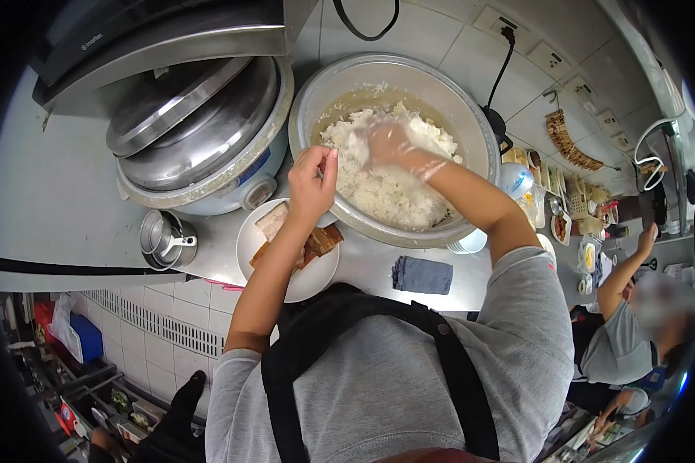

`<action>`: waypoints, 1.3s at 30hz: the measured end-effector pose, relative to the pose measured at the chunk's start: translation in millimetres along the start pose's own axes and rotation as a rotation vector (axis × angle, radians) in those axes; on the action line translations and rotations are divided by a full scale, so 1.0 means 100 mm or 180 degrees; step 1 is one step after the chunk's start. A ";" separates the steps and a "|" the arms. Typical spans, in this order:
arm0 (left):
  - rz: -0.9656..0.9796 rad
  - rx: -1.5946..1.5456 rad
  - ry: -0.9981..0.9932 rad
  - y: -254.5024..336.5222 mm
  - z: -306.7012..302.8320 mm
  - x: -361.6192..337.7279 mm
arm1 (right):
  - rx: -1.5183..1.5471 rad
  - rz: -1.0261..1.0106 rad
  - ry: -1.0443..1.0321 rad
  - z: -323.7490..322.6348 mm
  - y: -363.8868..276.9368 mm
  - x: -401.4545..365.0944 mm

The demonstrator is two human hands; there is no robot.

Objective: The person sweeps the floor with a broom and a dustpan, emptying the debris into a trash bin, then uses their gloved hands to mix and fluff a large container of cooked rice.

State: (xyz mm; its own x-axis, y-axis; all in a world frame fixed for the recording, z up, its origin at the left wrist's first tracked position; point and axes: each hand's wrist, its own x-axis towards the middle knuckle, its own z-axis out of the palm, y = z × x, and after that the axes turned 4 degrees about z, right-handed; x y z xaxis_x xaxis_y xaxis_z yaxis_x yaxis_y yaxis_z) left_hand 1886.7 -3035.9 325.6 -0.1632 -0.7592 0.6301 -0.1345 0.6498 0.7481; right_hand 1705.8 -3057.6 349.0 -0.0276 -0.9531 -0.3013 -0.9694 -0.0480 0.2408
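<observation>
A large metal pot [475, 104] holds a mass of cooked white rice [398, 197], with a wet-looking patch along its far inner wall. My right hand [386, 144], in a thin clear plastic glove, is down in the rice; motion blurs its fingers. At the pot's near left rim is my left hand [312, 181], bare and closed, with its fingers curled together. What it grips, if anything, is hidden. Partly behind my left forearm, a white plate [316, 287] carries pieces of browned, cooked meat [322, 241].
A lidded rice pot [201, 174] stands at left under a dark appliance [154, 38]. Metal cups [166, 239] sit before it. A folded dark cloth [422, 275] lies on the steel counter [371, 270]. Another person [622, 332] is at right. A black cord [502, 69] runs from a wall socket.
</observation>
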 end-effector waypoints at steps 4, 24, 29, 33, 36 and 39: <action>-0.0099 -0.0069 0.0075 0.01 0.01 0.01 | -0.0522 0.0153 0.0684 -0.13 0.06 0.30; 0.0077 -0.0015 0.0159 -0.02 -0.01 -0.01 | 0.0579 -0.1573 -0.1802 0.08 -0.60 0.19; 0.0177 0.0040 0.0113 -0.01 -0.01 -0.02 | 0.0352 -0.1741 -0.1820 0.01 -0.09 -0.27; 0.0184 0.0012 0.0148 -0.02 0.02 -0.04 | 0.0182 -0.1667 -0.0588 0.12 0.41 -0.48; 0.0059 -0.0054 0.0275 0.02 0.04 -0.01 | 0.0464 -0.1047 -0.0532 0.01 0.46 -0.45; -0.0016 -0.0001 0.0173 0.03 0.05 -0.02 | 0.1294 -0.1019 0.0108 -0.02 0.41 -0.05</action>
State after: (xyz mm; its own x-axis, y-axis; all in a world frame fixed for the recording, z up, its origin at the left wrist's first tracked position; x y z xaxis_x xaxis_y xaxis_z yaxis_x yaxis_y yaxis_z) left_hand 1882.2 -3032.8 325.4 -0.1091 -0.7634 0.6366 -0.1348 0.6459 0.7514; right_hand 1666.6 -3055.3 361.8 0.2872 -0.9192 -0.2695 -0.9447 -0.2252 -0.2386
